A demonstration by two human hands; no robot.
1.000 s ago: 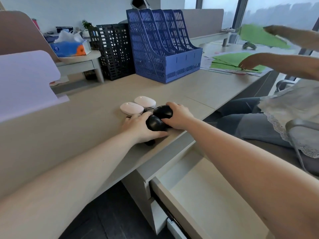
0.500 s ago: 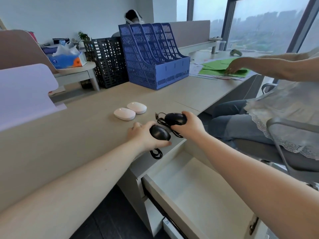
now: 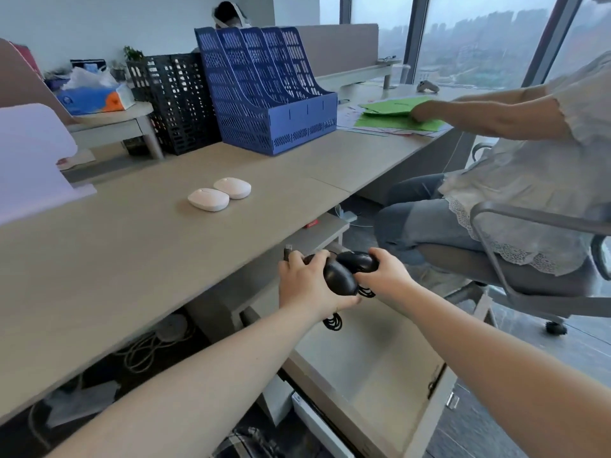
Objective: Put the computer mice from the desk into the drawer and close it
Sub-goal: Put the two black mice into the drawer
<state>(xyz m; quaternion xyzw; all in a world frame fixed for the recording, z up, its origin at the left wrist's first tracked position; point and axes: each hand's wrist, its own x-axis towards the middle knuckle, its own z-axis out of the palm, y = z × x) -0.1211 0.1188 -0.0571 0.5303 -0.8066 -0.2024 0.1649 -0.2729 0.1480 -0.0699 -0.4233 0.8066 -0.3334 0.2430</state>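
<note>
1. Two black wired mice, one (image 3: pixel 340 278) gripped in the left hand (image 3: pixel 305 285), the other (image 3: pixel 360 262) in the right hand (image 3: pixel 386 276), hang directly above the open drawer (image 3: pixel 370 365).
2. Their coiled cables (image 3: pixel 333 322) dangle toward the drawer; its bare floor offers free room below.
3. Two white mice (image 3: pixel 209 200) (image 3: pixel 232 188) remain on the tabletop (image 3: pixel 132 246), beyond the drawer.

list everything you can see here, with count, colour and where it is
black mice: 2, black, corded, held over the open drawer
white mice: 2, white, side by side on the desk
drawer: 1, beige, open, nothing visible inside
desk: 1, beige
file rack: 1, blue, back of desk
basket: 1, black, left of rack
tissue box: 1, blue and orange, side table
green folders: some, far right, under the seated person's hand
left hand: holds one black mouse
right hand: holds the other
</note>
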